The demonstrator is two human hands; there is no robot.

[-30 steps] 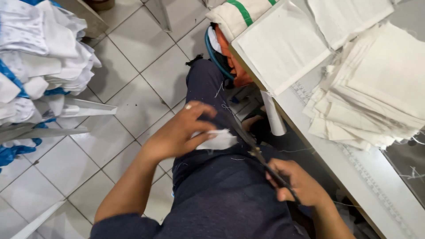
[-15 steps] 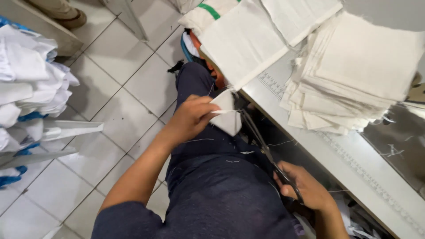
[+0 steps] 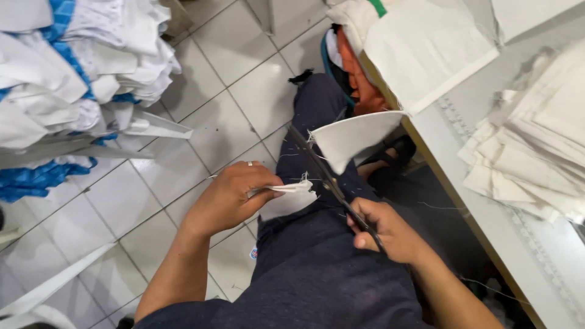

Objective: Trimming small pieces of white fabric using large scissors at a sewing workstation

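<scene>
1. White fabric piece (image 3: 286,198): small, folded, frayed threads at the edge, held over your lap, just above your dark-trousered thigh (image 3: 317,268).
2. Your left hand (image 3: 234,195): fingers pressed together, pinching the fabric piece at its left edge; ring on one finger.
3. Scissors (image 3: 326,180): long, dark, blades running up and to the left from your right hand, passing just right of the fabric piece. Whether the blades touch it, cannot tell.
4. Your right hand (image 3: 387,231): closed around the scissor handles, thumb on top, low over your right thigh.
5. Second white piece (image 3: 353,137): curved, pointed, hanging off the desk edge just above the scissor blades, loose threads at its tip.
6. Desk (image 3: 487,201): pale top, on your right, edge running diagonally.
7. On the desk: flat white panel (image 3: 426,52) at the far end, stack of folded white cloths (image 3: 536,158) nearer you, well apart from your hands.
8. Orange and teal cloth (image 3: 353,73) tucked under the desk's far end.
9. Left side: heap of white and blue garments (image 3: 73,79) above the pale tiled floor (image 3: 231,103), well apart from your left hand.
</scene>
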